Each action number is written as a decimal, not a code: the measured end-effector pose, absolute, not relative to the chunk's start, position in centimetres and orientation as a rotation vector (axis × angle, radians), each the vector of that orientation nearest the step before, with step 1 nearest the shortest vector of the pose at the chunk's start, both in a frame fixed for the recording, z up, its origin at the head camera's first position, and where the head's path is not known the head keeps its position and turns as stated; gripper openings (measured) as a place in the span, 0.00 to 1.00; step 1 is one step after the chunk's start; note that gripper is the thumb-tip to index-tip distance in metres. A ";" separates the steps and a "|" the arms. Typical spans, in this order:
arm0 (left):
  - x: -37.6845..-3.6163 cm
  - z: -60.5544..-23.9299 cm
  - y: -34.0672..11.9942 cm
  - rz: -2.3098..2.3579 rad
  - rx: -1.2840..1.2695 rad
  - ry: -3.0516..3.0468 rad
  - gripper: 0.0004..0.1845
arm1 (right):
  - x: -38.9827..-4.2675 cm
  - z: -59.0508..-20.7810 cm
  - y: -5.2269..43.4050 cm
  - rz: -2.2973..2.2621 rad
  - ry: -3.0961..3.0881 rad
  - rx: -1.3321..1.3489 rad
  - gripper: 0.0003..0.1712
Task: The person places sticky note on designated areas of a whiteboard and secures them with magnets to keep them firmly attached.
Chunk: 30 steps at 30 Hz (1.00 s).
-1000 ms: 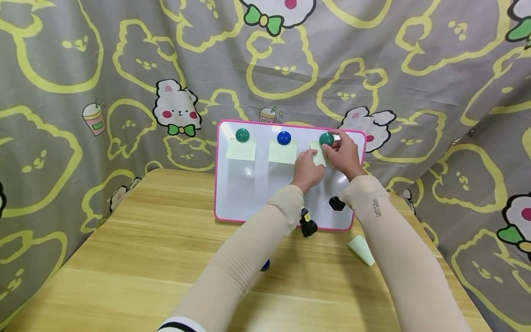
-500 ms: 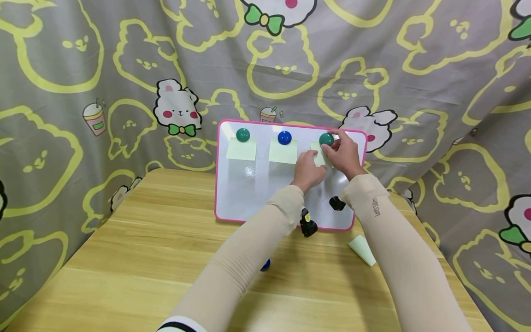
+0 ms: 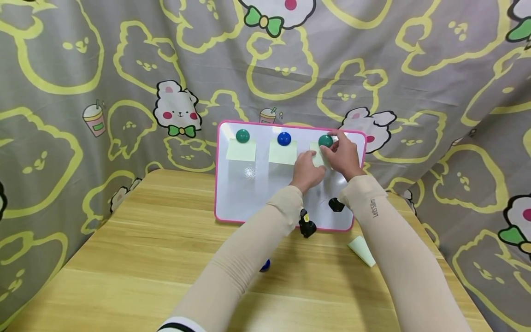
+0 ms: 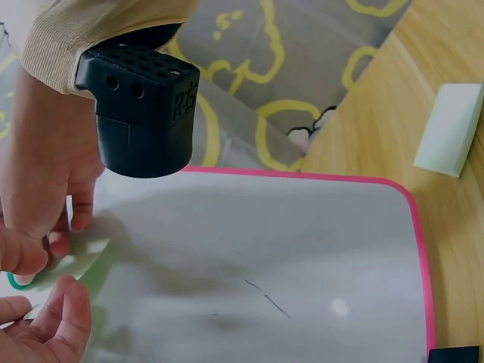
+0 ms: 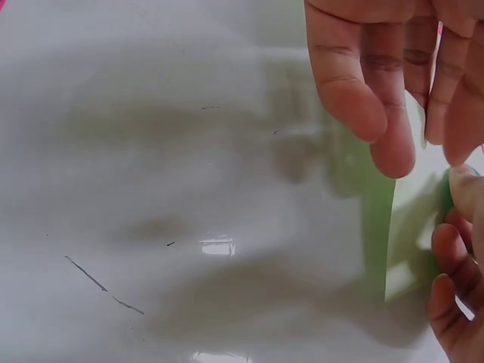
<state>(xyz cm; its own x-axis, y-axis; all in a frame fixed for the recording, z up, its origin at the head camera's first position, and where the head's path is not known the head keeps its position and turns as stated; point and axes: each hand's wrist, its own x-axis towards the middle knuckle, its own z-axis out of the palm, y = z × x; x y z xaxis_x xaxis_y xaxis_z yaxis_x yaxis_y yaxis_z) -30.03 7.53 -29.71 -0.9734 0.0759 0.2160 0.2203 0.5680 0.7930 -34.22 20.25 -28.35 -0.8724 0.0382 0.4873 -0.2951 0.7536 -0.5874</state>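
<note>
Right hand reaches to the upper right part of the whiteboard, its fingertips curled round the green magnet that sits at the top of the third sticky note; the grip is a pinch at the magnet's right side. Just beside it, the left hand lies on the board with its fingers laid against the lower left of that same pale green note, pressing it to the white surface; in the right wrist view the fingers look fairly straight and hang over the note's edge, though how firmly they bear on it cannot be told. Left of this pair, two more notes are pinned along the board's top row: one under a blue magnet in the middle, and one under another green magnet at the far left. Lower on the board, near the right forearm, a black magnet clings to the surface, and a small black clip sits at the board's pink bottom edge. The board stands tilted back against a patterned grey and yellow cloth. On the wooden table in front of it lie a pad of pale green notes to the right and a blue magnet on the table, half hidden under the left forearm.
</note>
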 end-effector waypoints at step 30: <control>-30.0 -29.9 7.5 -1.409 -0.237 -2.593 0.30 | -33.7 -28.3 19.4 0.898 -2.514 0.068 0.25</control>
